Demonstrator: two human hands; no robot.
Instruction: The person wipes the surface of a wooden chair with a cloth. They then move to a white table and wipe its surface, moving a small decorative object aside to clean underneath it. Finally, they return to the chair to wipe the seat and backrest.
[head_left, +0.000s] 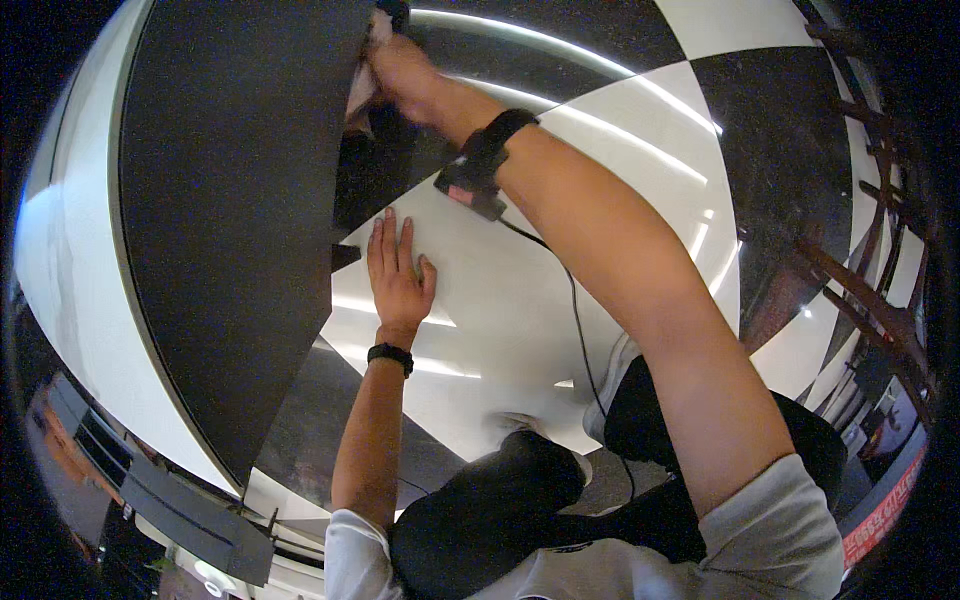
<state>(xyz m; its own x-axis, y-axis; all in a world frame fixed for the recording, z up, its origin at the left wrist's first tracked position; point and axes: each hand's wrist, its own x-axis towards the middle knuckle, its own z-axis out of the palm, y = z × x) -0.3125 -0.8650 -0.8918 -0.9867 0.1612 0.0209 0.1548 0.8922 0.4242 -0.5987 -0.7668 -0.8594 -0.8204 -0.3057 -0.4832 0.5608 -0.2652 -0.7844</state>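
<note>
My right hand (409, 79) is blurred and reaches low beside the dark panel (232, 172). Its fingers are curled around a pale thing (361, 88), perhaps a cloth or paper, held against the panel's side. A dark object (391, 11) shows just beyond the fingers, too cut off to name. My left hand (401, 289) lies palm down on a white floor tile (495, 300), fingers straight, thumb a little apart, holding nothing. A black strap with a small box (474, 176) is on my right forearm near the wrist, and a black band (390, 358) circles my left wrist.
A thin black cable (576, 315) runs from the strapped box down past my knees. Black and white tiles make up the glossy floor, which reflects strip lights. Dark wooden furniture legs (862, 285) stand at the right. A pale edge (82, 225) borders the panel at the left.
</note>
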